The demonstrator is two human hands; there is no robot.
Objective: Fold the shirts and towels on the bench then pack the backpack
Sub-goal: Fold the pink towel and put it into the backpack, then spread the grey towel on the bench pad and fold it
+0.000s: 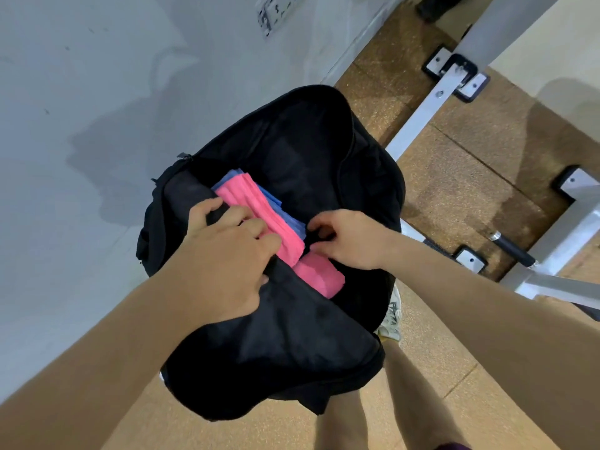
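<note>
A black backpack (311, 141) stands open at the edge of the white bench (81, 125). Folded pink cloth (259, 212) lies in its opening, with folded blue cloth (282, 206) beside it on the far side. A second pink fold (319, 276) sticks out lower down. My left hand (224, 258) curls round the near black rim of the opening, with its fingertips against the pink cloth. On the right side of the opening, my right hand (347, 238) pinches the black edge of the bag.
The cork-coloured floor (454, 177) lies to the right. A white metal frame (418, 115) with bolted feet and a black-handled bar (513, 248) stand there. My legs and a light shoe (391, 319) are below the bag.
</note>
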